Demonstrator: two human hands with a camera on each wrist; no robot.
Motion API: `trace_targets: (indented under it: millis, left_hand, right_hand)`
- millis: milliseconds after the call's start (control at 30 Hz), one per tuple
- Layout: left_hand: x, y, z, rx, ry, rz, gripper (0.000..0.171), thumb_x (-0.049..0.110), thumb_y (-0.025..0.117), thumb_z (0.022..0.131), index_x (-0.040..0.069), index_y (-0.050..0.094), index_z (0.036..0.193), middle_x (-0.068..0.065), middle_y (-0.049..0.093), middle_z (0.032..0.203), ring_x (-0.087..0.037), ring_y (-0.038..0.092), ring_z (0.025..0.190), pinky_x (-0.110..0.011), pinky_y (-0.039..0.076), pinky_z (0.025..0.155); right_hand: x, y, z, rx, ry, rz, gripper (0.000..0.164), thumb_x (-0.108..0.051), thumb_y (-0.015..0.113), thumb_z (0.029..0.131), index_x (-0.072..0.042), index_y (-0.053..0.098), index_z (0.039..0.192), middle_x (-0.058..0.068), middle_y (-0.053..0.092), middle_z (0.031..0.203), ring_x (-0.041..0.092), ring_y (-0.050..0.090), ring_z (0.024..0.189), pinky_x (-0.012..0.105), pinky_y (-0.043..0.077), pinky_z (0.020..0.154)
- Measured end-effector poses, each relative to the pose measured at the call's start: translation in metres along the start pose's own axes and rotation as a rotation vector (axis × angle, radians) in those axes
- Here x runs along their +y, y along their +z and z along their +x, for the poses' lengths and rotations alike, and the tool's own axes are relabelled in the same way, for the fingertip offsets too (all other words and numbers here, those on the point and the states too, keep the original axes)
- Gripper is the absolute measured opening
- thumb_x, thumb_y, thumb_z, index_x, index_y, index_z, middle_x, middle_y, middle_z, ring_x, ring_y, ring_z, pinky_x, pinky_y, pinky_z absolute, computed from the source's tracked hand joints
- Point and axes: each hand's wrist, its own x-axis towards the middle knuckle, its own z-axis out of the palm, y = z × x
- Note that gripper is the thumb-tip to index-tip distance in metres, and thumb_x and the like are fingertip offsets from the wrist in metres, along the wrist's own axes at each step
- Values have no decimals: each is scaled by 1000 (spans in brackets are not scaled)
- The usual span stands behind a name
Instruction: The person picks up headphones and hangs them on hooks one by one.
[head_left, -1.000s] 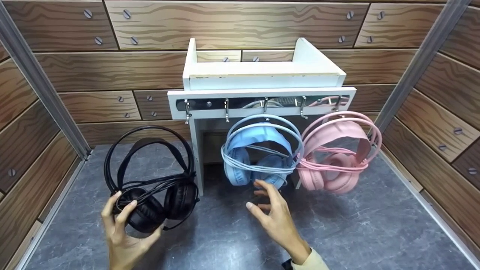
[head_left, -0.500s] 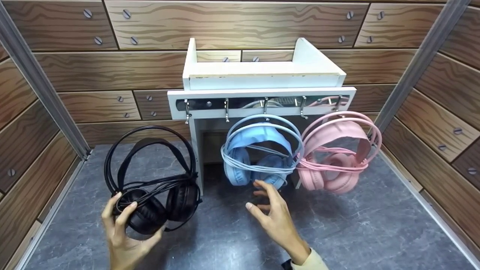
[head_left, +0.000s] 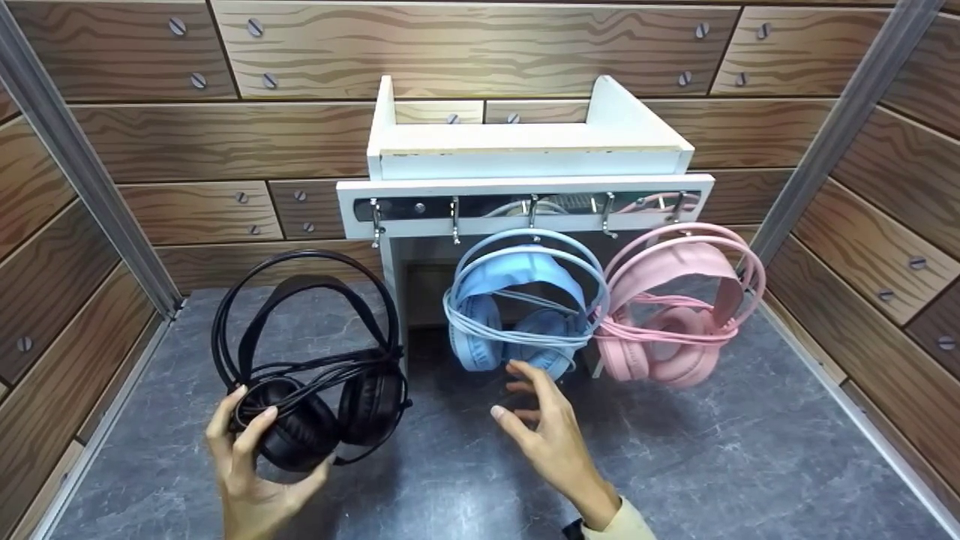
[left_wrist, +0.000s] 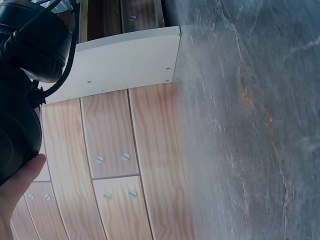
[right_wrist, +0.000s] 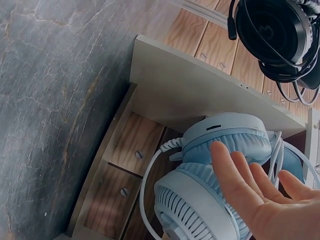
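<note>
In the head view my left hand [head_left: 259, 472] grips the left ear cup of the black headphones [head_left: 289, 431], whose cable is bundled across both cups. The left wrist view shows only part of these black headphones [left_wrist: 17, 115] and one finger against a cup. Blue headphones [head_left: 525, 277] hang from a middle hook of the white rack [head_left: 525, 184]. Just below them my right hand [head_left: 551, 442] is held with loosely bent fingers, holding nothing. In the right wrist view its fingers are before the light-blue ear cups [right_wrist: 200, 200]; whether they touch cannot be told.
Pink headphones [head_left: 667, 345] hang on the rack's right side, beside the blue ones. Two bare metal hooks [head_left: 454, 221] are on its left part. A grey marbled floor [head_left: 442, 480] lies beneath, with wood-patterned walls [head_left: 480, 45] at the back and sides.
The black headphones have shifted slightly to the right in my left hand, their right cup swinging a little outward. My right hand and the hanging headphones stay where they were.
</note>
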Motion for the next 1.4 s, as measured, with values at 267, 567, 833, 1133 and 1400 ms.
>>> trace_targets:
  millis: [267,567,833,1133,1400]
  left_hand:
    - [3,2,0,0,-1,-17,60,43,79,83,-6,58,110,-28,47,135,-26,49,128,-28,42,105]
    - [3,5,1,-13,14,-39,59,42,79,84,-5,58,112,-28,47,135,-27,49,127,-29,41,105]
    - [1,6,-3,-16,14,-35,59,43,80,83,-5,59,111,-30,46,134,-29,49,128,-30,41,106]
    - [8,7,2,-11,28,-35,57,42,79,84,-4,59,110,-28,47,134,-28,49,128,-29,41,106]
    - [11,9,4,-6,51,-28,55,41,78,84,-4,59,110,-28,48,133,-28,49,128,-29,41,105]
  right_hand:
    - [1,0,0,1,0,4,49,-6,73,92,4,53,136,20,58,133,36,63,112,48,58,77]
    - [1,-1,0,3,-10,7,49,-4,73,91,4,53,135,21,59,132,35,63,112,47,59,77]
    - [0,-1,0,-5,-15,-5,50,-6,72,92,6,52,136,22,58,133,36,62,113,50,58,77]
    - [-1,-1,1,-4,-13,-4,50,-5,72,92,7,51,136,22,58,134,36,63,113,51,58,77]
    - [-1,-2,1,-2,-11,-3,50,-5,72,92,8,52,136,22,58,133,36,63,113,43,58,77]
